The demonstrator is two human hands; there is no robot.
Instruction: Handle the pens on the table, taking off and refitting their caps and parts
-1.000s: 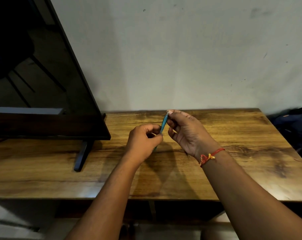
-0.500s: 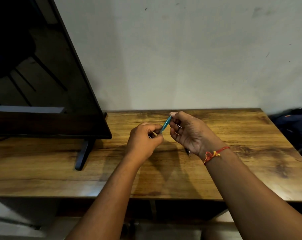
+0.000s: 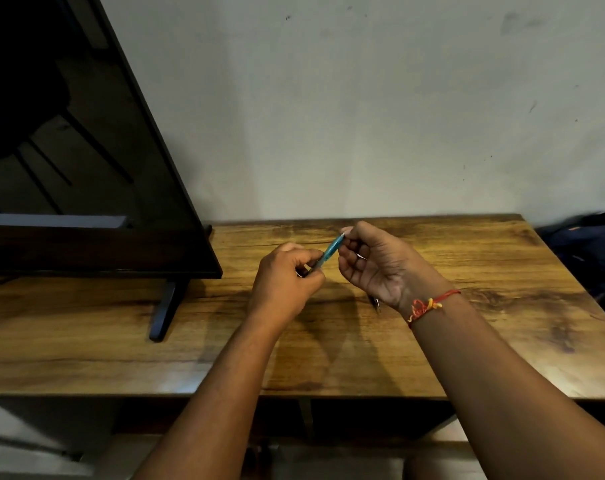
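A slim blue pen (image 3: 330, 250) is held tilted above the wooden table (image 3: 484, 306), between both hands. My left hand (image 3: 287, 282) grips its lower end with curled fingers. My right hand (image 3: 377, 268) pinches its upper end at the fingertips. A second, dark pen (image 3: 376, 303) runs through my right palm; its tip sticks out below the heel of the hand and a short silvery part (image 3: 360, 256) shows between the curled fingers. The rest of it is hidden.
A large dark television (image 3: 69, 168) stands on the left of the table, its black foot (image 3: 164, 306) reaching toward the front. A dark bag (image 3: 592, 247) lies off the table's right edge. A pale wall rises directly behind.
The blue pen has tipped from nearly upright to a slant, its top leaning right. My right hand has shifted slightly right, and the dark pen's tip now shows below it.
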